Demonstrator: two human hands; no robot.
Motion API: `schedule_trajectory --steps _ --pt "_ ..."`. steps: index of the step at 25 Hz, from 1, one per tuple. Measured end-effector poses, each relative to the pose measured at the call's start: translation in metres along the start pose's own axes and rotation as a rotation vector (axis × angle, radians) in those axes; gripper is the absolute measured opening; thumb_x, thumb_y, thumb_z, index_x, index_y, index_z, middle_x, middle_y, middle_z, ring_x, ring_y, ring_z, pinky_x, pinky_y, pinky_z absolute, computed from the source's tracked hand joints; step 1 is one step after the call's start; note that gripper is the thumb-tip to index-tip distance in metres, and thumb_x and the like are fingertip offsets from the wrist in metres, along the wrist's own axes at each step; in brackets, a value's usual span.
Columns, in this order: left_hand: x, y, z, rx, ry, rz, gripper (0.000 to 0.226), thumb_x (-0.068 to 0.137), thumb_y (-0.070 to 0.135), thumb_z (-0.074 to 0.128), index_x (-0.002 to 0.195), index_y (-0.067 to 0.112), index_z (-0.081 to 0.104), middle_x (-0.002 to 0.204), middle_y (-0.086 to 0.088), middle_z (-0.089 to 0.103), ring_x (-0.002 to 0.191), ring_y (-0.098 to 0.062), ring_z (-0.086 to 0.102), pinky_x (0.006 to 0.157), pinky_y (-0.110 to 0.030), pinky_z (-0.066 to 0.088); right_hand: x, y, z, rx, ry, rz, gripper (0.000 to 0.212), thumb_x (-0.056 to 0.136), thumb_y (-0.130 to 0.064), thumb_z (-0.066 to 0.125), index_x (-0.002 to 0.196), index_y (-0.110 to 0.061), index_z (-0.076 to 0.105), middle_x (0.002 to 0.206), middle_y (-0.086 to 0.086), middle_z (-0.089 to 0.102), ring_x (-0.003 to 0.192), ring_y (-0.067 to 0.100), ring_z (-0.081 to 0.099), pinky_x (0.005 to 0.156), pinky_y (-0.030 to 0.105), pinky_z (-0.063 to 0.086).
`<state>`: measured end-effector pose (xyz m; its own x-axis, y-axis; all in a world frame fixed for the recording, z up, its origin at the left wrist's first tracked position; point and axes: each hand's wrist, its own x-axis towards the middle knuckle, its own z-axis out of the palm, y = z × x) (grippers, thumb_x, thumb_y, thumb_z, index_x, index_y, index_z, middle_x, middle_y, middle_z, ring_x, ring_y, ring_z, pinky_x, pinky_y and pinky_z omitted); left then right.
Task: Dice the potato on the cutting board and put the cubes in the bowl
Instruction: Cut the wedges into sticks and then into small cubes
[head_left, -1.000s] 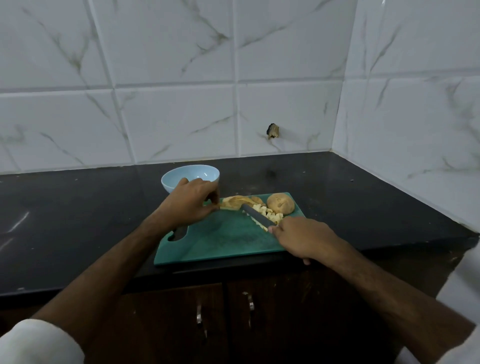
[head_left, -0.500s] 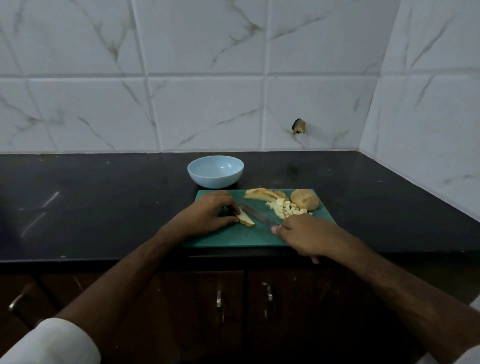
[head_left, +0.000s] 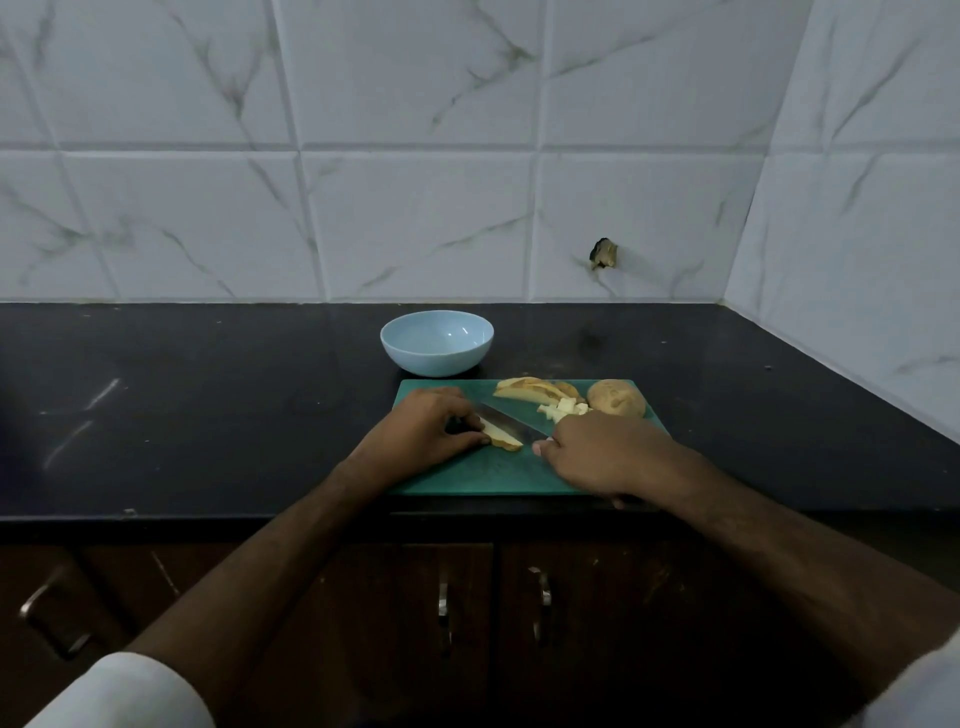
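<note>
Your left hand (head_left: 415, 431) lies on the green board (head_left: 483, 473), its fingers curled down over a potato wedge (head_left: 501, 440) and pinning it flat near the board's middle. Your right hand (head_left: 602, 454) is wrapped round the handle of the knife (head_left: 511, 420); the handle itself is hidden under your fingers, so only the blade shows. The blade runs from your right hand up and to the left, its tip close to your left fingers, and it sits just behind the wedge; whether the edge touches the wedge cannot be told.

Further back on the board lies a small heap of pale cubes (head_left: 563, 409), just beyond your right knuckles. Behind the cubes rest several slices (head_left: 535, 391) with skin on, leaning against each other along the board's far edge. To their right, at the far right corner of the board, sits a potato half (head_left: 617, 397) with its skin side showing.

The bowl (head_left: 436, 343), light blue, stands upright on the black counter (head_left: 208, 405) just behind the board's far left corner, apart from it. No cubes show inside it.

Marble-look tiles (head_left: 415, 218) cover the wall behind and to the right. Dark cabinet doors (head_left: 441, 623) with metal handles hang below the counter's edge. White sleeves (head_left: 124, 693) show at the bottom corners.
</note>
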<state>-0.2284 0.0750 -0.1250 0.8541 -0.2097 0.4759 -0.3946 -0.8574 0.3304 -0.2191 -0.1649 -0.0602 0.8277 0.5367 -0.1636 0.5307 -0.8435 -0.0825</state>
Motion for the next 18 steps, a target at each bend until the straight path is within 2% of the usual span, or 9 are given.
schedule_trajectory --steps 2,3,4,6,7,11,15,18 --pt "0.0 0.0 0.0 -0.007 0.008 0.005 0.015 0.085 0.035 0.078 0.094 0.022 0.077 0.089 0.014 0.066 0.085 -0.002 0.062 0.074 -0.018 0.051 0.0 -0.01 -0.011 -0.037 -0.029 -0.003 0.045 0.108 -0.047 0.031 0.086 -0.015 0.053 0.07 0.004 0.065 0.048 0.016 0.062 0.073 0.036 0.058" --pt "0.0 0.0 0.0 -0.01 0.008 0.007 0.016 0.085 0.034 0.078 0.094 0.022 0.077 0.09 0.013 0.066 0.084 -0.002 0.062 0.074 -0.018 0.051 0.002 -0.016 -0.017 -0.054 -0.049 -0.007 0.045 0.109 -0.043 0.032 0.081 -0.013 0.053 0.067 0.005 0.064 0.046 0.014 0.059 0.072 0.035 0.058" --pt "-0.001 0.0 0.0 -0.008 0.008 0.011 0.016 0.085 0.034 0.078 0.094 0.021 0.077 0.09 0.012 0.067 0.084 -0.003 0.063 0.074 -0.019 0.052 0.005 -0.02 -0.024 -0.056 -0.069 -0.006 0.045 0.109 -0.039 0.034 0.078 -0.012 0.052 0.063 0.005 0.062 0.04 0.012 0.055 0.063 0.03 0.056" --pt "0.0 0.0 0.001 0.007 0.011 0.021 0.016 0.086 0.034 0.078 0.094 0.02 0.077 0.09 0.011 0.067 0.083 -0.004 0.063 0.074 -0.023 0.053 0.012 -0.026 -0.034 -0.024 -0.113 0.011 0.043 0.109 -0.032 0.036 0.077 -0.008 0.052 0.06 0.008 0.059 0.03 0.011 0.048 0.042 0.019 0.043" --pt "-0.001 0.001 0.001 0.015 0.013 0.023 0.016 0.086 0.034 0.078 0.093 0.02 0.077 0.09 0.011 0.067 0.082 -0.005 0.063 0.073 -0.026 0.054 0.013 -0.025 -0.038 -0.006 -0.135 0.017 0.043 0.109 -0.031 0.036 0.078 -0.007 0.053 0.059 0.009 0.059 0.03 0.013 0.047 0.039 0.018 0.04" --pt "-0.001 0.002 0.002 0.046 0.01 0.028 0.018 0.088 0.037 0.074 0.093 0.02 0.076 0.089 0.012 0.065 0.08 -0.005 0.062 0.071 -0.032 0.054 -0.008 -0.003 -0.037 0.036 -0.206 0.012 0.05 0.11 -0.042 0.035 0.08 -0.006 0.052 0.057 0.008 0.057 0.034 0.013 0.048 0.046 0.026 0.046" --pt "-0.001 0.001 0.003 0.077 0.003 0.024 0.021 0.088 0.041 0.072 0.091 0.021 0.074 0.091 0.014 0.061 0.082 -0.005 0.061 0.071 -0.034 0.054 -0.054 0.017 -0.03 -0.027 -0.219 -0.024 0.047 0.109 -0.046 0.036 0.077 -0.014 0.049 0.055 0.002 0.057 0.037 0.012 0.053 0.066 0.04 0.058" --pt "-0.001 0.001 0.002 0.054 -0.015 0.022 0.018 0.088 0.04 0.071 0.093 0.023 0.07 0.098 0.015 0.06 0.089 -0.003 0.06 0.078 -0.03 0.054 -0.075 0.016 -0.022 -0.147 -0.149 -0.036 0.043 0.109 -0.049 0.033 0.08 -0.022 0.05 0.068 -0.001 0.059 0.048 0.007 0.058 0.063 0.031 0.055"
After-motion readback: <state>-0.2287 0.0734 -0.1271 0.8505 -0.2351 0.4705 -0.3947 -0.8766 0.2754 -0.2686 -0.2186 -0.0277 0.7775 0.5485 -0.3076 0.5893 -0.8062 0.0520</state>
